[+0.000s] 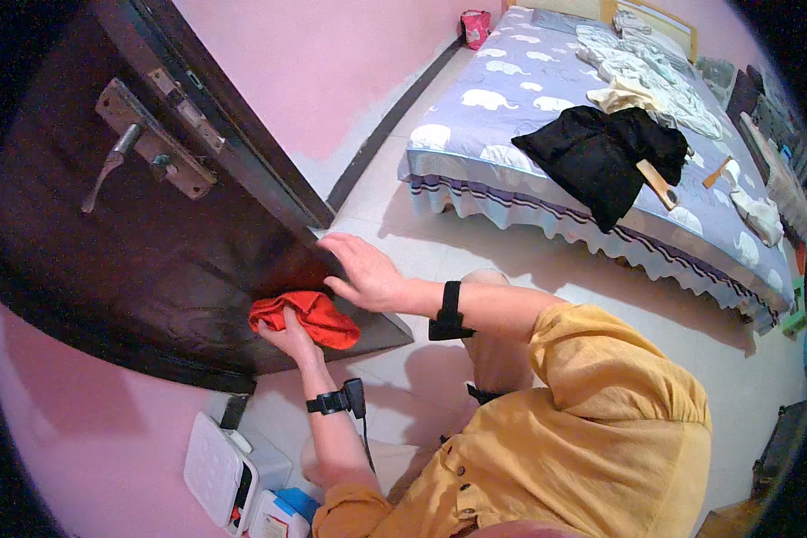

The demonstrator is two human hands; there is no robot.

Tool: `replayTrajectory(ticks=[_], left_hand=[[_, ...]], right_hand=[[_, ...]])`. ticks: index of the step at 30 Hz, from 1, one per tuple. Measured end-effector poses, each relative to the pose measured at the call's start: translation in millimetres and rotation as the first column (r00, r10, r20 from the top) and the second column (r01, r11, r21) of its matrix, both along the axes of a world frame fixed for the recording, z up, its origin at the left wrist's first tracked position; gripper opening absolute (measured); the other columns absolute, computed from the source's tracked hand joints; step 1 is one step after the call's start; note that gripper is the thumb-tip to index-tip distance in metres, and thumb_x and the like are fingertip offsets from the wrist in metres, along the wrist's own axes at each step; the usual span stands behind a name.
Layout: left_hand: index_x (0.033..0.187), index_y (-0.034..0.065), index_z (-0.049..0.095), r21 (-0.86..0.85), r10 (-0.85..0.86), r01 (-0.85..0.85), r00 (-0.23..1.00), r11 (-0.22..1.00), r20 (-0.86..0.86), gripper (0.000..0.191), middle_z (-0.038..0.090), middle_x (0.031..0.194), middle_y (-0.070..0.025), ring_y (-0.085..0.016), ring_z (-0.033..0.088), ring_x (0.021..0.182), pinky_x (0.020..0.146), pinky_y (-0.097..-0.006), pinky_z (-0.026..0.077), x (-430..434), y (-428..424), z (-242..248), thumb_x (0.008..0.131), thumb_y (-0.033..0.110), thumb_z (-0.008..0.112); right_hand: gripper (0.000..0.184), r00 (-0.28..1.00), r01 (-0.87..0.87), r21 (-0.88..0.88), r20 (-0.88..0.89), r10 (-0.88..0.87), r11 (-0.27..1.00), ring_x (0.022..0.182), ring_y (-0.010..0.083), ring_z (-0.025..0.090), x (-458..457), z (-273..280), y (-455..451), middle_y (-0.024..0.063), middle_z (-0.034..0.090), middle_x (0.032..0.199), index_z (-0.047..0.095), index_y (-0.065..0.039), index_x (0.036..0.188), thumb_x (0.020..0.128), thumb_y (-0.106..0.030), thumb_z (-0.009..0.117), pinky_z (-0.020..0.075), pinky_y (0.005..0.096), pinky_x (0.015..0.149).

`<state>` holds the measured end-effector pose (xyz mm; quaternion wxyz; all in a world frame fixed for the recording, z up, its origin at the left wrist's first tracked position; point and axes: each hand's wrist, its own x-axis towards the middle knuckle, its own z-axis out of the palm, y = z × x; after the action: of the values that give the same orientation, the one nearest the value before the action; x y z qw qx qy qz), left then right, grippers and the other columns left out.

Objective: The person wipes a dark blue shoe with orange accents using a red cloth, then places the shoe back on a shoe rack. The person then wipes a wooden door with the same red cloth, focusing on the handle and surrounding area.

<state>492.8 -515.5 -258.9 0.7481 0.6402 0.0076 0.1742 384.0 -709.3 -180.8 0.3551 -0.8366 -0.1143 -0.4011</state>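
A red cloth is bunched in my left hand, which presses it against the lower face of a dark wooden door. My right hand rests its fingertips at the door's edge, a little above and to the right of the cloth; its palm holds nothing that I can see. Higher up on the door are a metal lever handle with its backplate and a lock plate set in the edge. Both wrists wear black straps with small devices.
A bed with an elephant-print sheet stands at the upper right, bearing a black garment, a wooden-handled brush and rumpled bedding. White plastic bins stand by the pink wall at lower left. A red bag sits beyond the bed.
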Motion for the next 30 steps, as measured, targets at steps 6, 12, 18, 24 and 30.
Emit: replayTrajectory(ticks=[6,12,18,24,30], left_hand=[[0.144,0.0051,0.029,-0.219,-0.300,0.291,0.954,0.931,-0.009,0.061,0.047,0.135,-0.0169,-0.029,0.054,0.119,0.099,-0.0416,0.051,-38.7,-29.0,30.7,0.093,0.005,0.062],[0.145,0.0050,0.039,-0.117,-0.525,0.544,0.836,0.831,0.158,0.052,0.045,0.143,-0.0125,-0.026,0.046,0.129,0.109,-0.0419,0.038,-45.1,-28.6,51.4,0.097,0.021,0.053],[0.147,0.0092,0.039,-0.092,-0.503,0.520,0.850,0.849,0.158,0.052,0.045,0.143,-0.0104,-0.023,0.045,0.131,0.108,-0.0403,0.038,-47.0,-5.5,55.5,0.100,0.025,0.052],[0.149,0.0150,0.034,-0.397,-0.683,0.680,0.713,0.617,0.160,0.072,0.044,0.146,-0.0062,-0.023,0.045,0.131,0.107,-0.0410,0.040,-39.9,20.0,42.7,0.095,0.058,0.054],[0.141,0.0083,0.044,-0.492,-0.456,0.286,0.848,0.822,-0.269,0.057,0.054,0.137,-0.0088,-0.027,0.053,0.123,0.102,-0.0443,0.045,-8.8,28.6,20.7,0.099,0.045,0.049]], right_hand=[[0.066,0.960,-0.277,-0.017,-0.045,0.276,0.961,0.118,0.0394,0.052,-3.8,-3.6,14.6,0.0218,0.054,0.127,0.048,-0.001,0.131,0.080,-0.032,0.074,0.0441,0.0458,0.101],[0.076,0.668,-0.559,0.633,-0.038,0.743,0.535,0.123,0.0213,0.053,36.5,-22.4,16.4,0.0134,0.056,0.133,0.038,-0.001,0.143,0.080,-0.017,0.077,0.0416,0.0377,0.107],[0.060,0.721,-0.374,0.800,-0.067,0.689,0.469,0.121,0.0217,0.057,51.7,-13.4,3.6,0.0122,0.058,0.131,0.045,-0.005,0.140,0.082,0.002,0.062,0.0461,0.0368,0.103],[0.074,0.936,-0.344,-0.078,0.044,0.348,0.936,0.130,0.0396,0.047,55.3,0.4,22.5,0.0221,0.047,0.141,0.047,-0.014,0.142,0.076,-0.029,0.075,0.0407,0.0480,0.107],[0.054,0.842,-0.538,-0.040,-0.082,0.534,0.842,0.116,0.0365,0.057,73.8,-31.9,41.9,0.0192,0.062,0.122,0.063,-0.006,0.120,0.086,-0.048,0.064,0.0459,0.0454,0.099]])
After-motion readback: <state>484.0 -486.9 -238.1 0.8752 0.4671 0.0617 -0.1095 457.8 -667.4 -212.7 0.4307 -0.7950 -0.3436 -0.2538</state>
